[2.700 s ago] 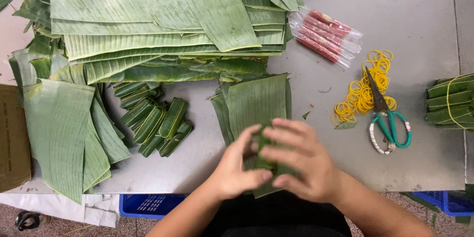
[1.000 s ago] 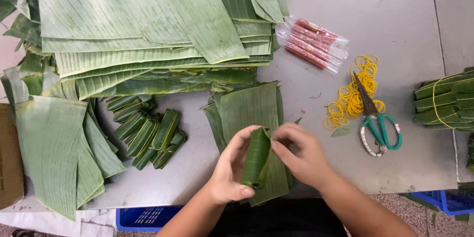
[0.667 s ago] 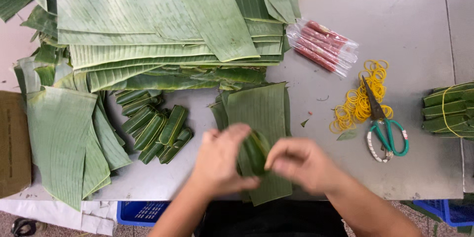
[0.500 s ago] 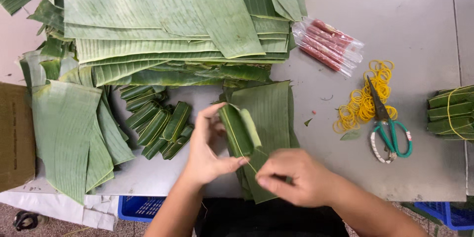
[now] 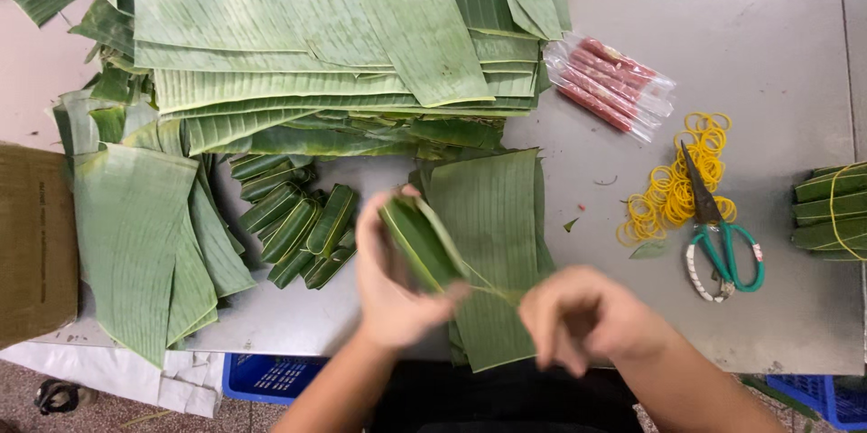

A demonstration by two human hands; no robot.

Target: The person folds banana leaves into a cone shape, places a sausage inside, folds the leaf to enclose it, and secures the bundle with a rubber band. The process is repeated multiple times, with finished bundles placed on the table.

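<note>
Currently you are gripping the folded banana-leaf parcel (image 5: 421, 242) in your left hand (image 5: 390, 281), long axis running up-left, while your closed right hand (image 5: 587, 320) is pinching its thin strip (image 5: 492, 291) at lower right.

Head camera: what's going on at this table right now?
A person is folding banana leaf pieces. The left hand holds a folded leaf packet above the table, while the right hand, blurred, pulls a thin strip away from it. Beneath lies a small stack of cut leaves. Finished packets sit to the left; yellow rubber bands and scissors lie to the right.
</note>
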